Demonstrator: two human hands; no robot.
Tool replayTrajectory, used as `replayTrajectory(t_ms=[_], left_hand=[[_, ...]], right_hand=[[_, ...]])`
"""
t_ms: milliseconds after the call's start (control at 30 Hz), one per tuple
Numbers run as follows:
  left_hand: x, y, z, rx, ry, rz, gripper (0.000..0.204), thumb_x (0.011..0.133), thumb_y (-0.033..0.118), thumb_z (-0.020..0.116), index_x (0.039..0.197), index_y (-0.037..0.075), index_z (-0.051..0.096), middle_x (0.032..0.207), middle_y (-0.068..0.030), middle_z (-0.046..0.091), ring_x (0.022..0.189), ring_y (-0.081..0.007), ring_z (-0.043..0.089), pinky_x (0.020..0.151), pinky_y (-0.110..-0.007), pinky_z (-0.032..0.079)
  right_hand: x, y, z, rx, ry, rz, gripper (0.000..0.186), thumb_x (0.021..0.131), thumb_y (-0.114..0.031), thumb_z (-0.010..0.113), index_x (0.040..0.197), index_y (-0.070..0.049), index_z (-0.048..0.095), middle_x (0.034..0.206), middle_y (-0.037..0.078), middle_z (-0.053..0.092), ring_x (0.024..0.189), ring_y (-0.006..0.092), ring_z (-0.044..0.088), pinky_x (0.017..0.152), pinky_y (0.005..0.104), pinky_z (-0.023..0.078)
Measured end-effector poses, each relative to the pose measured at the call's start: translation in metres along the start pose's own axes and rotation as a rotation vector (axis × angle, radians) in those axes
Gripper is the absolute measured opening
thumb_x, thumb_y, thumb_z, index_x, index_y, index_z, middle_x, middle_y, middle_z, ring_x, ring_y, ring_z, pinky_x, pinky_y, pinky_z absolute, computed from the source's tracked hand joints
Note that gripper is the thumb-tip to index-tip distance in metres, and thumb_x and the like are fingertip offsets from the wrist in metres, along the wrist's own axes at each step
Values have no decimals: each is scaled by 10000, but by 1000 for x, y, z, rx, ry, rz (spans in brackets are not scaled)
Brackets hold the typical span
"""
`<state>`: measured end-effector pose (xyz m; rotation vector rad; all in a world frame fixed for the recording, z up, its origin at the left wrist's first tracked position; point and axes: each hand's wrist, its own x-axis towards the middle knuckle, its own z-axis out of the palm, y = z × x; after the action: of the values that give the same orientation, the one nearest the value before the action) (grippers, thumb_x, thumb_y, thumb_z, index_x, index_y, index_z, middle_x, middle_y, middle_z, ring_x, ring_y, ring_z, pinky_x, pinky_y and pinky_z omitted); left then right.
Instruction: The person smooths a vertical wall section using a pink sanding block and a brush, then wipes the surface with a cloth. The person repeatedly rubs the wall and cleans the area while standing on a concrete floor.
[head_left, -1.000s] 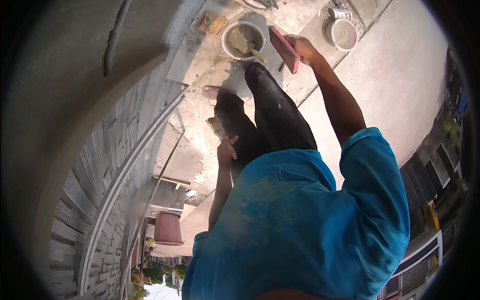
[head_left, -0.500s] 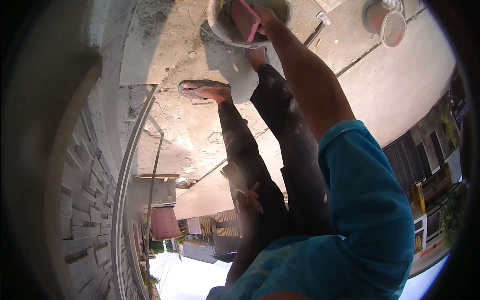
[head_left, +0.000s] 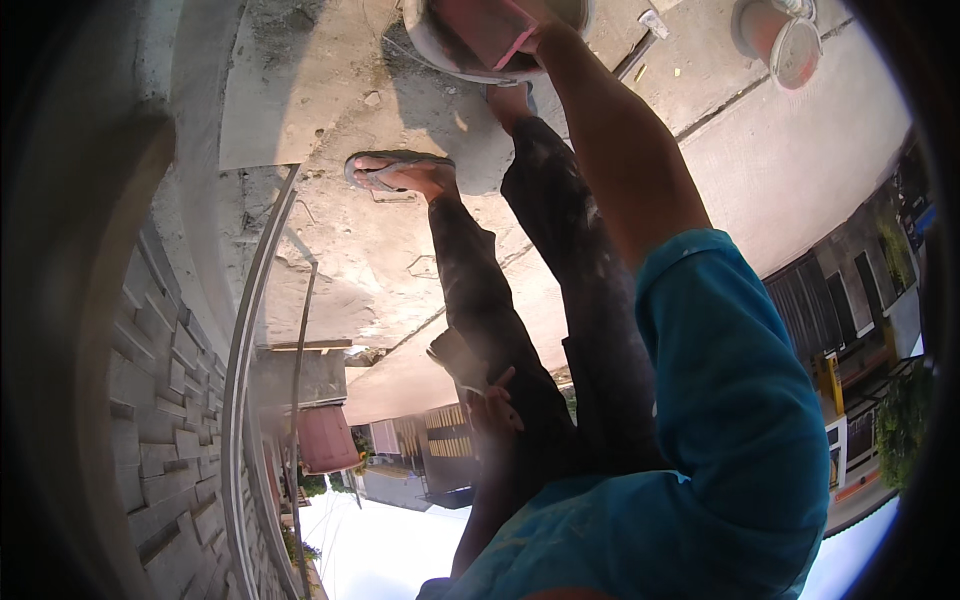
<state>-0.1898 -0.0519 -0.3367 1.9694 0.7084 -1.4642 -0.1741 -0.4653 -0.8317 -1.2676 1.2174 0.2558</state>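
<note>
At the top of the view, my right hand (head_left: 542, 32) is closed on a flat pinkish-red board (head_left: 490, 30), smeared by motion. The board is inside the opening of a round grey bucket (head_left: 440, 55), tilted; what lies beneath it is mostly hidden. My right arm reaches up to it from a blue sleeve. Low beside my dark trouser leg is my left hand (head_left: 492, 402), with fingers curled round a greyish flat tool (head_left: 455, 355). Its exact kind is too dim to tell.
My sandalled foot (head_left: 400, 172) stands on rough concrete, the other close to the bucket. A second bucket (head_left: 797, 55) lies on its side at upper right. Metal rails (head_left: 262, 270) run along the left, near a stone-clad wall (head_left: 165, 430). A reddish container (head_left: 327, 440) shows lower down.
The pink board has turned in the bucket and shows more of its flat face. The whole view has shifted slightly. My left hand keeps its hold by the leg.
</note>
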Motion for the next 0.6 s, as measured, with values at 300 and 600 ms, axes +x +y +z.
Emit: replayTrajectory(t_ms=[300,600], left_hand=[[-1,13,-36,-399,-84,-78,352,1057,208,461,1299,-45,489,958,-125,551,1011,-262,697,435,-228,459],[-32,54,-146,-188,-293,296,403,1081,307,401,849,13,547,569,-104,573,839,-258,738,806,-313,543]], right_hand=[[-219,-188,-27,1103,-616,-94,597,938,-268,680,1424,0,462,1301,116,615,1140,199,639,998,376,528],[-526,-460,-14,701,-670,-639,635,796,-81,794,1364,-5,521,1191,52,635,1120,164,614,949,338,508]])
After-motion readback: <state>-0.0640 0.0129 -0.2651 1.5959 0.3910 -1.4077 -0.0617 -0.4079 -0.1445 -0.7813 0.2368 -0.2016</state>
